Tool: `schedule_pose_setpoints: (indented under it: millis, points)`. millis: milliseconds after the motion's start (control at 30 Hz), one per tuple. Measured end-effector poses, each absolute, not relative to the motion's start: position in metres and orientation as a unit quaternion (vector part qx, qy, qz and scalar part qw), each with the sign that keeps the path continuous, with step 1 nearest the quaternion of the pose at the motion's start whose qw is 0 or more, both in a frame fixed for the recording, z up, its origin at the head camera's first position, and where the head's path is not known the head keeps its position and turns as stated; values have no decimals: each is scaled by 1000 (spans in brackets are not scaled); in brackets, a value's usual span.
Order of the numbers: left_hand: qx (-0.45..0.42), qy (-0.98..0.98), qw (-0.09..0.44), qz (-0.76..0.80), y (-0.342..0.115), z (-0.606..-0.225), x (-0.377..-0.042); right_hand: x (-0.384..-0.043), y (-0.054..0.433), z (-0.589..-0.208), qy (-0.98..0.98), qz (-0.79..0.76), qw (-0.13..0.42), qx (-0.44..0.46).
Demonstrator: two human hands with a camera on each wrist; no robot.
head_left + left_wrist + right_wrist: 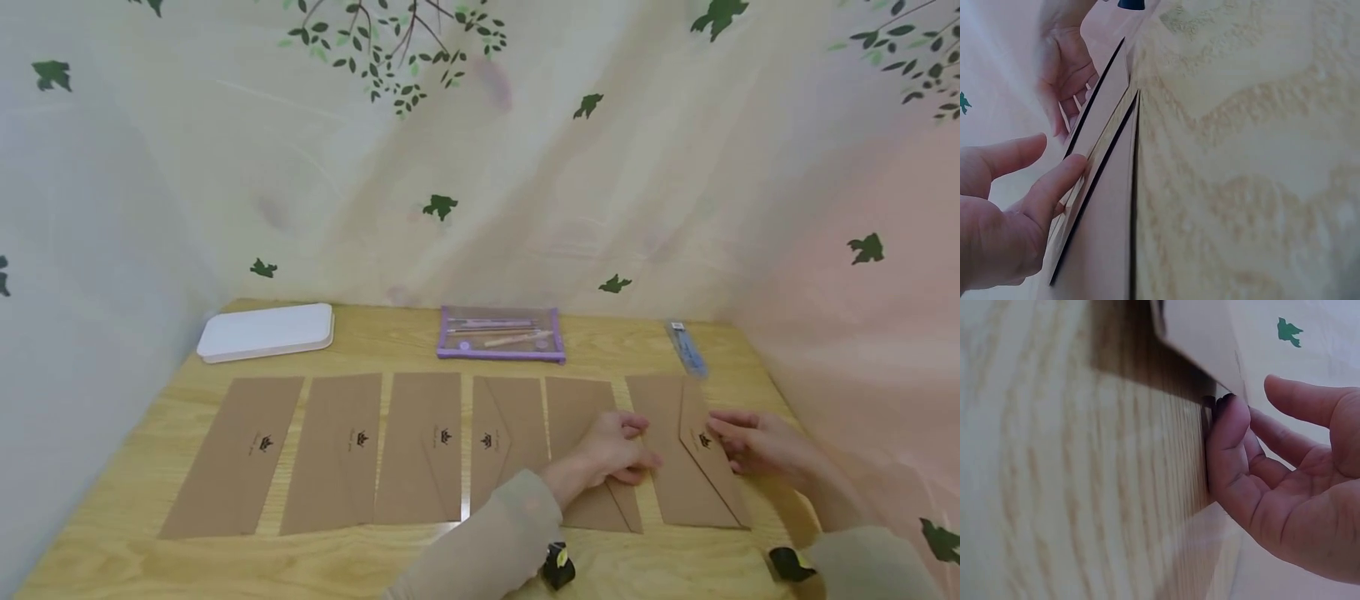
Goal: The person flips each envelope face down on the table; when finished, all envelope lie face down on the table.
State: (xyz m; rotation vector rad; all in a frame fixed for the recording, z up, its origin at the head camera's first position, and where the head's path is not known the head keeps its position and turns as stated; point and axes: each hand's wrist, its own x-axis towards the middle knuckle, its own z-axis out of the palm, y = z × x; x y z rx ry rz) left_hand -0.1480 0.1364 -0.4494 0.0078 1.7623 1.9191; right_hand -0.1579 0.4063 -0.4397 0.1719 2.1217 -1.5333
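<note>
Soft, even light fills the head view, with faint diagonal shading on the backdrop (360,208) and slight glare on the counter (390,333); both wrist views look hazy, the right crossed by a dark shadow.

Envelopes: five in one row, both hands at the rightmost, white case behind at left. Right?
Not five: the head view shows six envelopes in one row. The rest stands: left hand and right hand at the rightmost, white case behind at left.

PLACE: curtained-off desk corner | SIGNS: leaf-print cloth (360,208), wooden tabletop (386,343), pencil pouch (501,335), brown envelopes (232,467)
</note>
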Motion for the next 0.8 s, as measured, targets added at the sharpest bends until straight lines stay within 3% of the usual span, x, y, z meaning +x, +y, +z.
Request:
schedule_pose_setpoints:
  millis: [267,800]
  points:
    - [17,647,271,713,135,-456,-144,-153,410,-446,751,-596,279,47]
    - [52,650,283,703,139,-449,-148,-157,421,-430,773,-572,271,41]
